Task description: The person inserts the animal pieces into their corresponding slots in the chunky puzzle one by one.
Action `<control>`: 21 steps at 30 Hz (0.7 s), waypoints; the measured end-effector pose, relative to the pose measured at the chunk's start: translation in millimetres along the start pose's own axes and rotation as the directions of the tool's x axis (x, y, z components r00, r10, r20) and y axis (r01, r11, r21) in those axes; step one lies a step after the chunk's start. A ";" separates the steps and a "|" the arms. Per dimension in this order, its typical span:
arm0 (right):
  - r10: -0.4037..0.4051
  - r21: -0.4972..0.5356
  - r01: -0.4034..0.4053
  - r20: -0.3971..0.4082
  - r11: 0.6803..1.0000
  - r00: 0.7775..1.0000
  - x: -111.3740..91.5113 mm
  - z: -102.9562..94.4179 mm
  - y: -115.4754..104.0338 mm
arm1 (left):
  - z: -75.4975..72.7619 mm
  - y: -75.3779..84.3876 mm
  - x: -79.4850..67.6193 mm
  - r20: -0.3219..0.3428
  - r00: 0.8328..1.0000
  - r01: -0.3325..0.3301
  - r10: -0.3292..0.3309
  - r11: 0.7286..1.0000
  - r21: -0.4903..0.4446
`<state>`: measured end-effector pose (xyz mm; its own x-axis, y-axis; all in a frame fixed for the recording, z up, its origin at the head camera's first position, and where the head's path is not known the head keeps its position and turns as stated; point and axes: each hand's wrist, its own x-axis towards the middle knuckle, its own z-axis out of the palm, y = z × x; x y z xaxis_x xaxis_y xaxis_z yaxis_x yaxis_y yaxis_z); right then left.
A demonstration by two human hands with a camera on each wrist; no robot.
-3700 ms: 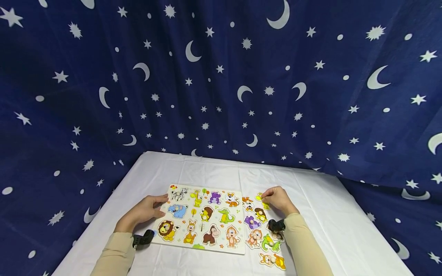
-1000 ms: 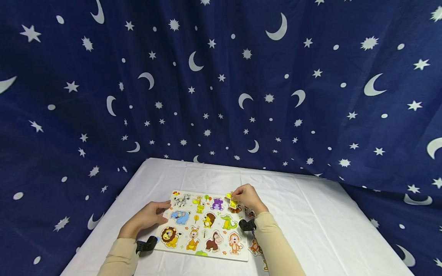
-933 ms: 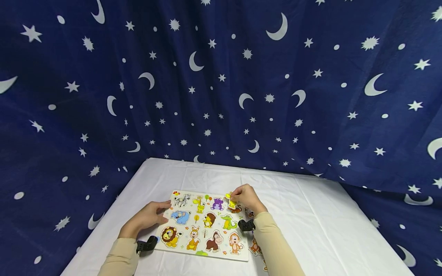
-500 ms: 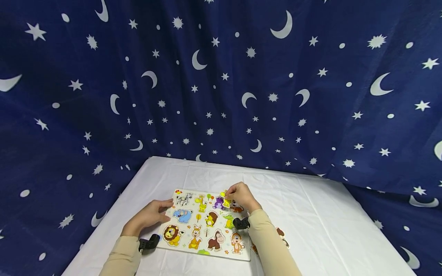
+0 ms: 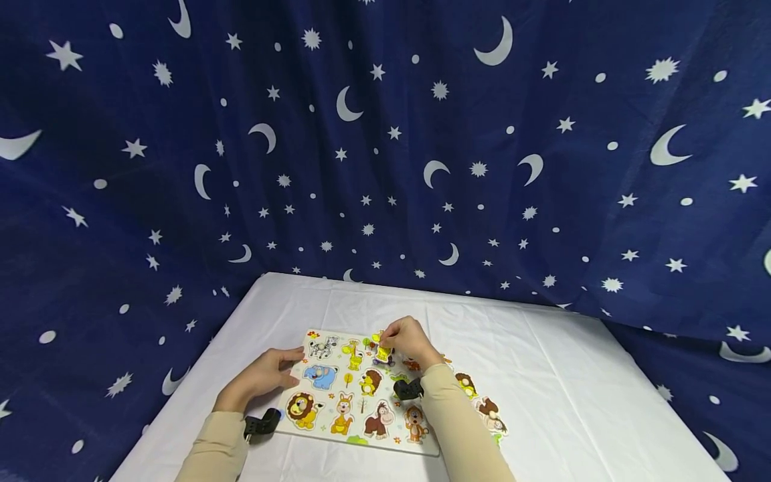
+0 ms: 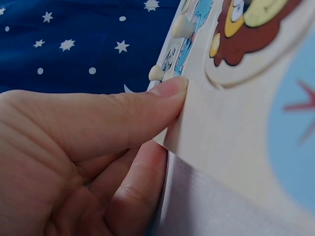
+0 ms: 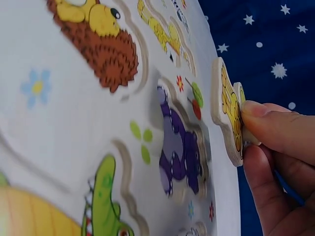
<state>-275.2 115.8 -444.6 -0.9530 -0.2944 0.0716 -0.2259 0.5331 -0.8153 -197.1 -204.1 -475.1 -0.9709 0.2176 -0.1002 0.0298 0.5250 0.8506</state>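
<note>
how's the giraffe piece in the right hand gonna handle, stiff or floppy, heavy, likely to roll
The giraffe piece is probably stiff: its edge looks thick and wood-like, with no sag in the right hand's pinch. It's likely light, since that pinch alone holds it up. Being flat, it would probably slide rather than roll if pushed while lying down.

A navy curtain [image 5: 385, 177] with pale moons [image 5: 658, 148] and stars [image 5: 64, 55] hangs behind a white-clothed table [image 5: 542, 375].

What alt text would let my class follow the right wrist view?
The right hand pinches a giraffe piece above a puzzle board showing a purple hippo, a brown hedgehog and a green crocodile. Blue starry cloth hangs behind.
</note>
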 end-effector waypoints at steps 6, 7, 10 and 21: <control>-0.016 0.006 0.016 0.023 1.000 1.000 0.5 9.5 -2.9 | 0.4 -1.0 -1.9 0.006 1.000 -0.013 0.013 1.000 0.005; -0.019 0.011 0.018 0.029 1.000 0.999 0.6 11.0 -3.6 | 0.1 -0.8 -1.8 0.007 1.000 -0.018 0.018 1.000 0.002; -0.007 0.054 0.005 0.050 0.999 0.999 0.5 16.0 -5.1 | -0.1 -2.1 -1.3 0.008 1.000 -0.021 0.021 1.000 -0.007; -0.031 0.087 0.025 0.065 0.996 0.997 5.3 28.3 -6.9 | 0.1 -1.6 -3.5 0.006 1.000 -0.022 0.022 0.999 -0.038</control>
<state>-273.0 88.1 -454.8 -0.9305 -0.3614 0.0589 -0.2310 0.4544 -0.8603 -193.8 -205.6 -476.2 -0.9685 0.2344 -0.0844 0.0423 0.4887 0.8714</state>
